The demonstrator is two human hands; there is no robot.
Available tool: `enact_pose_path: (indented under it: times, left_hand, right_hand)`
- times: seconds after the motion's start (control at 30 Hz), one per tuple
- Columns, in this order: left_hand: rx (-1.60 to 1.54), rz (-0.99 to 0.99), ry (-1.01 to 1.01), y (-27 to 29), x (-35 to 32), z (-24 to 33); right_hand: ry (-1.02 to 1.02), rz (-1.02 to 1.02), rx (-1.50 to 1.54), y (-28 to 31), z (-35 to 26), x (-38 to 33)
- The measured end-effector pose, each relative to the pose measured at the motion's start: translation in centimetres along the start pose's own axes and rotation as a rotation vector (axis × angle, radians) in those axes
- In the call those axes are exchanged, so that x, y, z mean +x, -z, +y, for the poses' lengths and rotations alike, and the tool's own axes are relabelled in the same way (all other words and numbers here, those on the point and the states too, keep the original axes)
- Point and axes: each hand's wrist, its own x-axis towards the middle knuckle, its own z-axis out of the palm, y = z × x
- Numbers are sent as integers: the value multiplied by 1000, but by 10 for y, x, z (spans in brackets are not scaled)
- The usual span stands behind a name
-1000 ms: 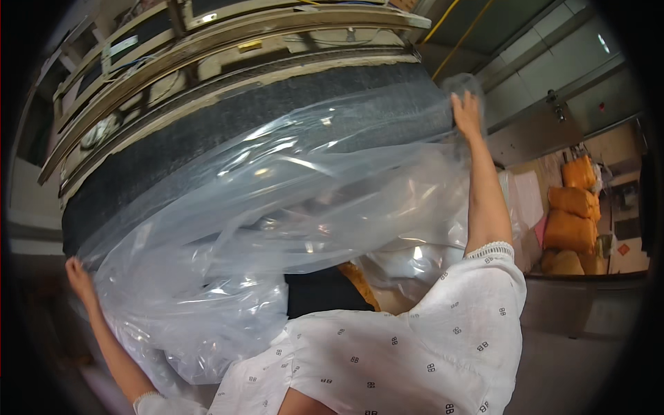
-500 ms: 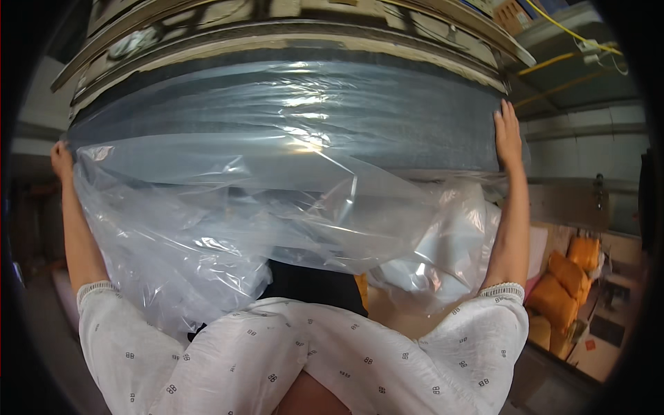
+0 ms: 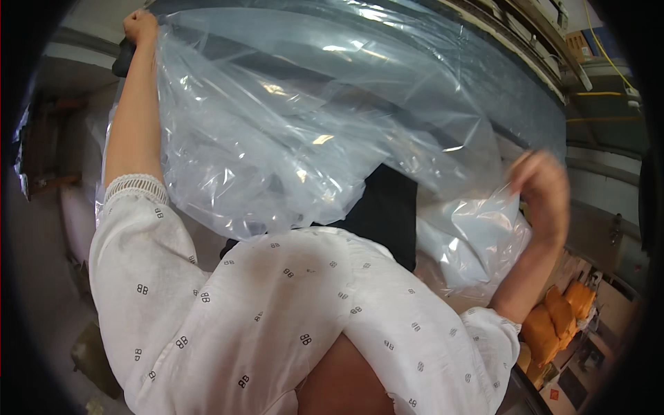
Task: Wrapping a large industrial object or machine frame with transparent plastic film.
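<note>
A large, crinkled sheet of clear plastic film (image 3: 277,138) spreads across the view and hangs in loose folds toward my body. It partly covers a long dark grey slab (image 3: 526,104), whose kind I cannot make out. My left hand (image 3: 142,26) is raised at the far left, closed in a fist at the film's upper left corner. On the right, my right hand (image 3: 543,178) is bent at the wrist beside the film's right edge. Its fingers look curled but are smeared by motion, so whether they grip the film is unclear.
Behind the slab runs a metal and wooden frame (image 3: 546,41). A yellow cable (image 3: 600,45) hangs at the upper right. Orange bundles (image 3: 557,321) lie at the lower right. Black fabric (image 3: 391,200) shows below the film near my body.
My left hand has moved up and farther away, pulling the film's left corner with it. My right hand has left the slab's right end and come lower, its fingers curling. My view has turned.
</note>
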Motion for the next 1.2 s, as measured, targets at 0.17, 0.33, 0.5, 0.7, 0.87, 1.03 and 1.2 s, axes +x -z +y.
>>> enact_pose_path:
  times: [0.17, 0.33, 0.5, 0.7, 0.87, 1.03, 1.2]
  left_hand:
    - [-188, 66, 90, -30, -17, 34]
    - [-173, 46, 179, -15, -27, 34]
    - [-469, -130, 155, -7, -14, -13]
    - [-454, -47, 79, -23, -6, -27]
    - [-341, -23, 69, -20, -20, 12]
    - [-420, 6, 61, -8, -16, -9]
    - [-642, -286, -221, -25, -79, 69]
  right_hand:
    - [-154, -16, -153, -186, 138, -6]
    - [-139, -14, -17, -211, 117, 40]
    - [615, 380, 306, -71, -6, -51]
    - [718, 271, 706, -61, 25, -91]
    - [115, 857, -54, -138, 147, -99]
    - [255, 1568, -45, -38, 150, -208]
    - [148, 1829, -1476, 119, -68, -323]
